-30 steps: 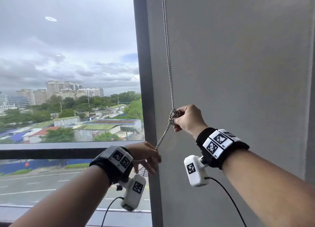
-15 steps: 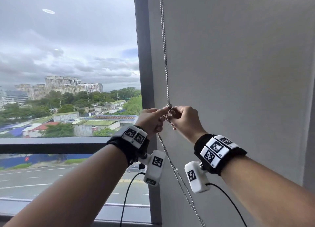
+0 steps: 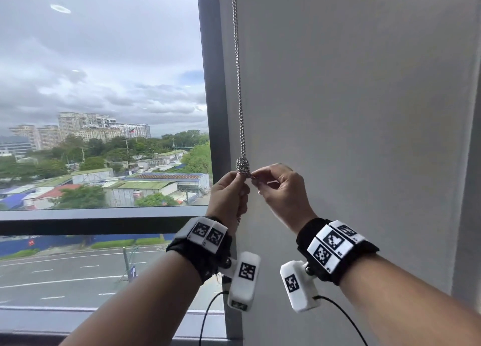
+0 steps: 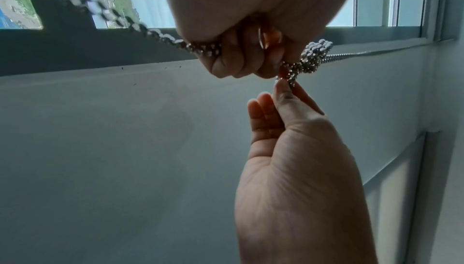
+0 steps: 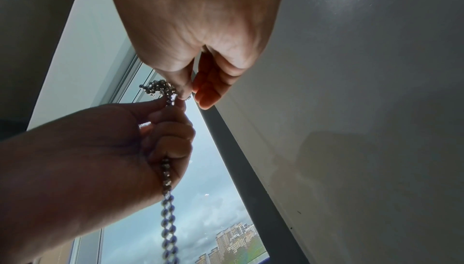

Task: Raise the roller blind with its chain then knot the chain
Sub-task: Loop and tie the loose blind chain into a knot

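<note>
A silver bead chain [image 3: 238, 72] hangs down along the dark window frame [image 3: 213, 85]. It ends in a bunched knot [image 3: 242, 165] [image 4: 315, 54] [image 5: 158, 86] just above my hands. My left hand [image 3: 230, 192] [image 5: 160, 125] is curled round the chain directly under the knot, and the loose chain [image 5: 167, 198] [image 4: 105, 13] runs out below its fist. My right hand [image 3: 279, 187] [image 4: 283, 97] pinches a bit of chain at the knot's right side between thumb and forefinger. The other right fingers are loosely curled. The roller blind itself is out of sight.
A grey wall [image 3: 351, 111] fills the right side, close behind my right hand. The window pane [image 3: 104, 85] on the left looks over buildings and a road, with a dark horizontal rail [image 3: 91, 222] and a sill [image 3: 78, 319] below.
My left hand came up from below to the knot and now grips the chain under it. The slack has been drawn in and the knot is bunched tight. My right hand stayed at the knot.
</note>
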Demonstrator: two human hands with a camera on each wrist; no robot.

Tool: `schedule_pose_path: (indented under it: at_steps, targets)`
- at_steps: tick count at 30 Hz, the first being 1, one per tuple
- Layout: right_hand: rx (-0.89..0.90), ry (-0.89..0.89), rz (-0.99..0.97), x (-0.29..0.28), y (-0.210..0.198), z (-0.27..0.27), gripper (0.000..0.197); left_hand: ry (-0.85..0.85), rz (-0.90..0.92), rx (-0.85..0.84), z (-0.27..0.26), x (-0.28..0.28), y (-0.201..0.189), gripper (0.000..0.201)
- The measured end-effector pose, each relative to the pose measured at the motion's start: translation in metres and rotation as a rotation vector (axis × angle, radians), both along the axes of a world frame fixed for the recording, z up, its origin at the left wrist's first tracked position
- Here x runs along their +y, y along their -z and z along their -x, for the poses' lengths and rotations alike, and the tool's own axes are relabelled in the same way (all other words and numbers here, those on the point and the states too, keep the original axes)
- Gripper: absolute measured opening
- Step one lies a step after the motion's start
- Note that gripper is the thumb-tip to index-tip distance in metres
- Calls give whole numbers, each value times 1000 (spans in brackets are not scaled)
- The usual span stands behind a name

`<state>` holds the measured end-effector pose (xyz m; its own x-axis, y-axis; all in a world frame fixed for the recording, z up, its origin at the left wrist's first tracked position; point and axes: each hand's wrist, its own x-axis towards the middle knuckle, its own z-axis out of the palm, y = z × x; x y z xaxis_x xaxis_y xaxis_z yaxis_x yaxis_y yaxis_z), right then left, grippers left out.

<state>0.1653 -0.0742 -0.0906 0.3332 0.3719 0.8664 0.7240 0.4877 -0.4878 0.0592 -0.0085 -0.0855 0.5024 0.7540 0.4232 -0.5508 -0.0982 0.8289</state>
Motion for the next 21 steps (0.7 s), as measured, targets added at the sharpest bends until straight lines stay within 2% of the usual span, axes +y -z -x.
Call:
schedule_pose_path:
  at_steps: [3,6,8,13,21]
  targets:
    - [118,-56,20,1,-3,4,12,15,-18,-17,-3,-2,9,21]
    - [333,-222,84,2,-16,8,13,-26,-55,13,-9,-5,29,18]
    - [400,-280,140,5,-25,8,18,-42,-33,1,-11,-4,43,15]
    - [326,-202,215,16,-34,4,24,-59,-14,4,-13,5,55,13]
    - [355,-207,168,29,-26,-3,23,-84,-37,62,-16,24,66,7]
